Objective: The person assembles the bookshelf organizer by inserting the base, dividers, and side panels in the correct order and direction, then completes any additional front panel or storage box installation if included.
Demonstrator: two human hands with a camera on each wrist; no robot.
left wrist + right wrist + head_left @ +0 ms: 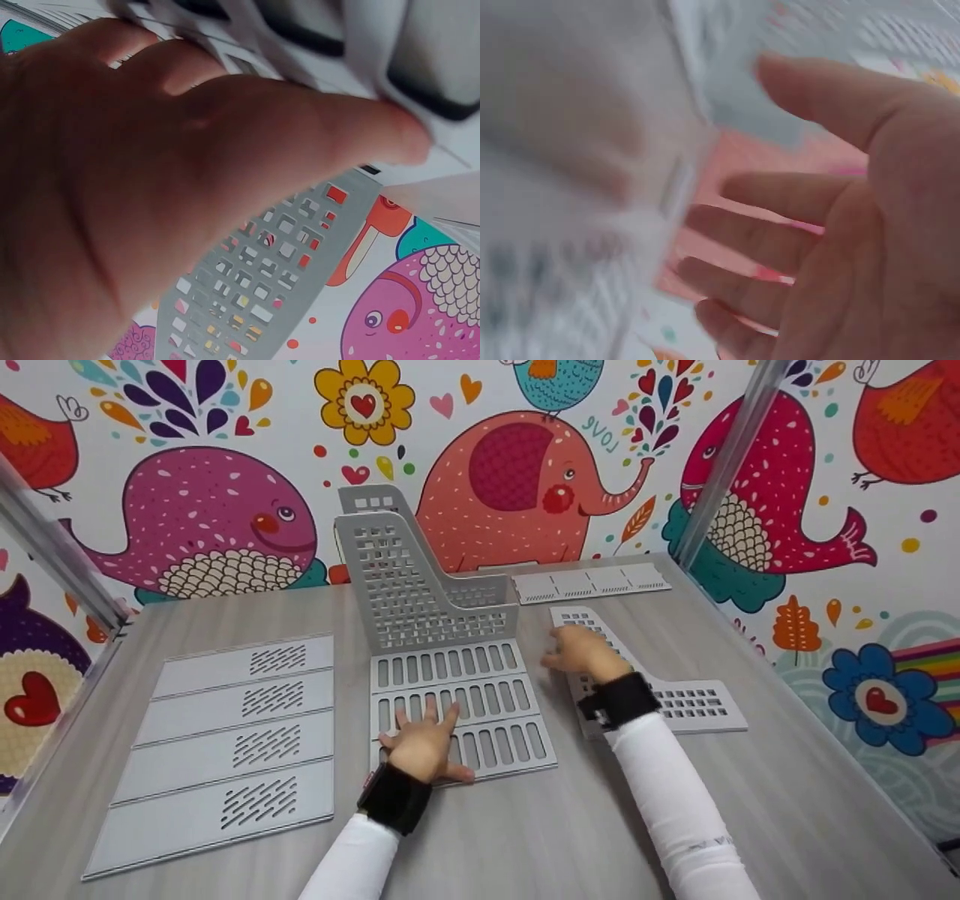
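Note:
My left hand [421,748] lies with spread fingers on a grey slotted panel [499,690], which is flat on the table. In the left wrist view, its thumb [375,131] stretches along the slotted surface. Right behind that panel stands a grey perforated file holder [435,607], its tall end at the left. My right hand [583,651] is above the left part of a loose L-shaped perforated side panel [694,706]. In the right wrist view, its fingers [757,240] are loosely extended, with nothing between them and the thumb.
A wide grey panel [172,735] with four-part creasing and slanted slits lies at the left. Another narrow light panel [592,583] lies at the back right of the table [525,840]. Behind stands a printed wall [375,532], with metal posts [727,465] at the corners.

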